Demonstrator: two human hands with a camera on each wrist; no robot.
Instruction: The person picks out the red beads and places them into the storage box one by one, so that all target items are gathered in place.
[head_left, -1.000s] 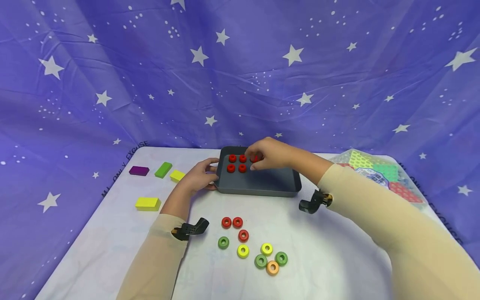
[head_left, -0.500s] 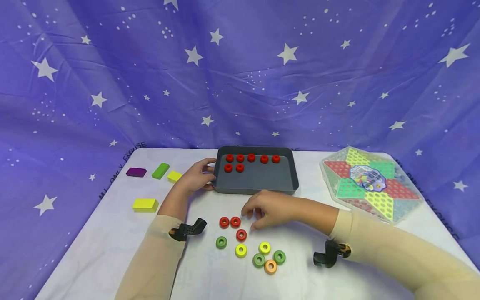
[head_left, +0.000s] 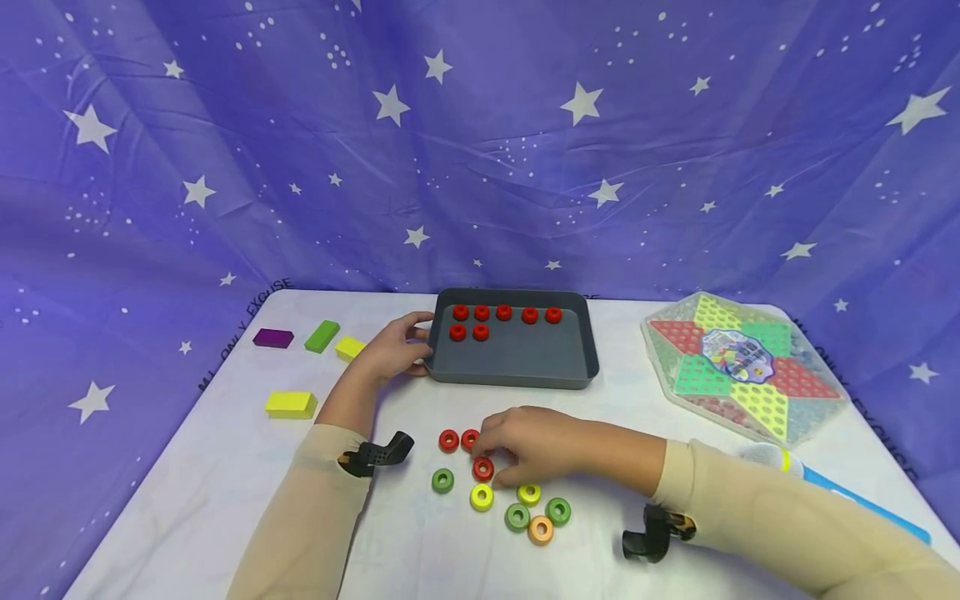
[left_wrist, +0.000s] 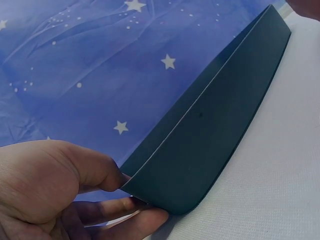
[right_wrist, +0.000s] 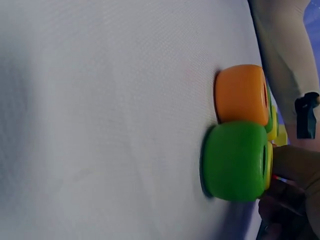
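Note:
A dark grey tray (head_left: pixel 517 367) stands at the back with several red rings (head_left: pixel 504 312) in rows inside. My left hand (head_left: pixel 390 348) holds the tray's left end; in the left wrist view, its fingers (left_wrist: pixel 140 222) lie against the corner. My right hand (head_left: pixel 532 446) is over the loose rings, thumb and fingers spread around a red ring (head_left: pixel 483 469); contact is unclear. Two more red rings lie beside it, one partly behind the fingers. Near the hand are a yellow ring (head_left: pixel 482 497), green rings (head_left: pixel 517 517) and an orange ring (head_left: pixel 541 530).
Purple (head_left: pixel 273 337), green (head_left: pixel 322 336) and yellow (head_left: pixel 291 405) blocks lie at the left. A hexagonal star-patterned game board (head_left: pixel 742 367) is at the right. A blue-handled microphone (head_left: pixel 862 500) lies near the right forearm. A starry curtain (head_left: pixel 480 150) hangs behind the table.
My right hand has come out of the tray and down to the loose rings, its fingers now around a red one. The left hand stays at the tray. The microphone has come into view.

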